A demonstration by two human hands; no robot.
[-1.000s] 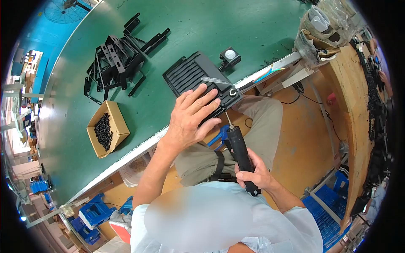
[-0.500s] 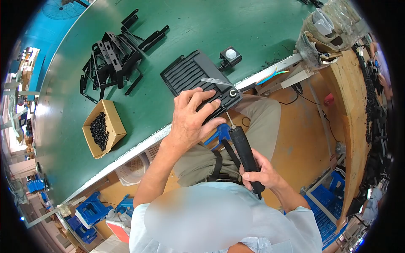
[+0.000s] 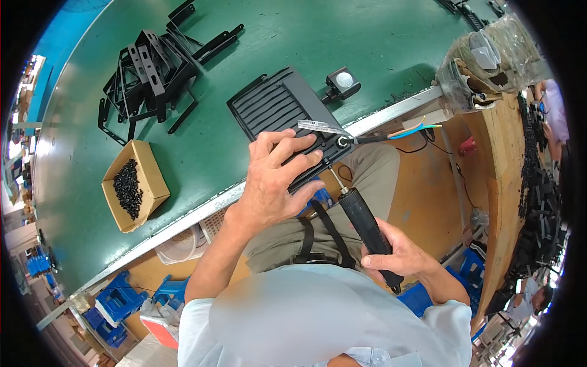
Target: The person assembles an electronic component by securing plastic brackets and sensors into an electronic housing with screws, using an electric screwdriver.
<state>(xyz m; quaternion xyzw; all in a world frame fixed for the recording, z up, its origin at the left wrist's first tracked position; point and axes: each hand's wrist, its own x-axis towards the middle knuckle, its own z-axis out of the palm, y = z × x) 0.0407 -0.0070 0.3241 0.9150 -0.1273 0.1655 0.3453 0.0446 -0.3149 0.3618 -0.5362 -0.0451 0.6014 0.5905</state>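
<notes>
A black ribbed floodlight housing [image 3: 278, 104] lies at the front edge of the green table, with a small sensor head [image 3: 343, 82] on its far side. My left hand [image 3: 275, 171] presses on the housing with its fingers spread. In my right hand [image 3: 391, 251] is a black power screwdriver [image 3: 365, 226], its bit meeting the housing's near edge. From the housing's corner runs a black cable [image 3: 370, 139] ending in blue, brown and yellow-green wires. A clear printed strip [image 3: 321, 127] lies beside the cable's entry.
Black metal brackets [image 3: 153, 73] are heaped at the back left of the table [image 3: 214, 134]. A cardboard box [image 3: 153, 177] of black screws sits left of me. Plastic-wrapped rolls [image 3: 489, 61] stand at the right corner. Blue crates [image 3: 119, 300] lie below.
The whole view has shifted slightly. The screwdriver and my right hand have moved a little right and down. The cable's wire ends now point further right.
</notes>
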